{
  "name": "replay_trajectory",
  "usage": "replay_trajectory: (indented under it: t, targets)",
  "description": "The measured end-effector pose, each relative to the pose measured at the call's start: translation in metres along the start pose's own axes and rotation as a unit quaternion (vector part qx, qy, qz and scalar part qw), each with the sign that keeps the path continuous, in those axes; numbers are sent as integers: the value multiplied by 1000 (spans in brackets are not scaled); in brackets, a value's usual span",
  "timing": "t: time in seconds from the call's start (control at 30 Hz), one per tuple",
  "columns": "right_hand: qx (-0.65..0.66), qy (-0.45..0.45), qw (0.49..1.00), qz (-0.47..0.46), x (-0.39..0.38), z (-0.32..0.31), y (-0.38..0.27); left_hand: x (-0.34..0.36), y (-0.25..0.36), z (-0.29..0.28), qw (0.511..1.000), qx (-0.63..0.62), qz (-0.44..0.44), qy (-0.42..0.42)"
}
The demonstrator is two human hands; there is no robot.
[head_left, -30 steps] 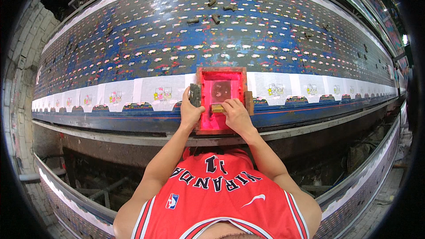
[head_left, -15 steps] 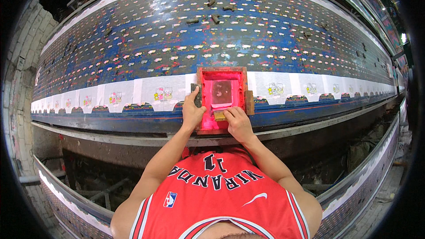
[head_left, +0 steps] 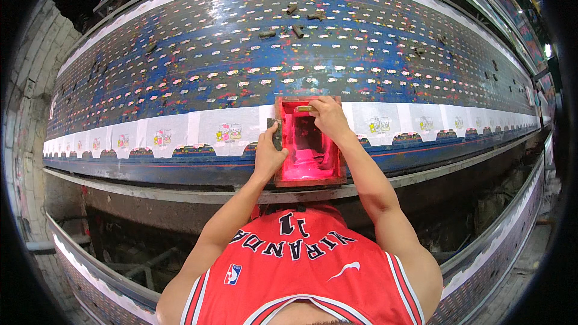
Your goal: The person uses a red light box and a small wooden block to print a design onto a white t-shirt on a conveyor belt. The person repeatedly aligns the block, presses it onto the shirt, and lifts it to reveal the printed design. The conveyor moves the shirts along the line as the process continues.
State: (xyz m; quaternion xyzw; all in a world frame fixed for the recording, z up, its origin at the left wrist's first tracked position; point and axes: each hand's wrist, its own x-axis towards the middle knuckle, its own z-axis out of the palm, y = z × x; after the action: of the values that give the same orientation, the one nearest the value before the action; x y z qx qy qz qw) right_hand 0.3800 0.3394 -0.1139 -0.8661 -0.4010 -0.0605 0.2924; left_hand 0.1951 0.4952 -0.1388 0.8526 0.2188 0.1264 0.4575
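Observation:
My left hand (head_left: 269, 153) is closed on a dark block (head_left: 274, 126) at the left side of a small wooden screen frame (head_left: 339, 168) coated inside with bright pink ink (head_left: 301, 168). My right hand (head_left: 328, 117) pinches a yellow-edged squeegee (head_left: 304, 109) at the frame's far end, above a dark patch in the screen. The frame lies across a row of white cut fabric pieces (head_left: 379, 121) printed with small cartoon figures, on the near edge of a long printing table.
The long blue-and-grey table (head_left: 198, 66) carries many small printed marks, several dark cylindrical pieces (head_left: 297, 31) and a far white strip. A metal rail (head_left: 150, 186) runs along its near edge, above a dark trough. A brick walkway (head_left: 30, 84) is at left; another strip-covered table lies behind me.
My right hand and the squeegee have moved from the near part of the screen to its far end, uncovering pink ink there. My left hand still grips the block.

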Motion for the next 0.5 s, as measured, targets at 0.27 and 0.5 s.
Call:
replay_trajectory:
  t: [0.27,0.5]
  targets:
    - [25,6,999,-46,-98,0,-47,1,3,2,1000,-6,-25,19]
    - [15,-30,998,-53,-108,-18,-50,-1,25,-1,995,-83,-55,24]
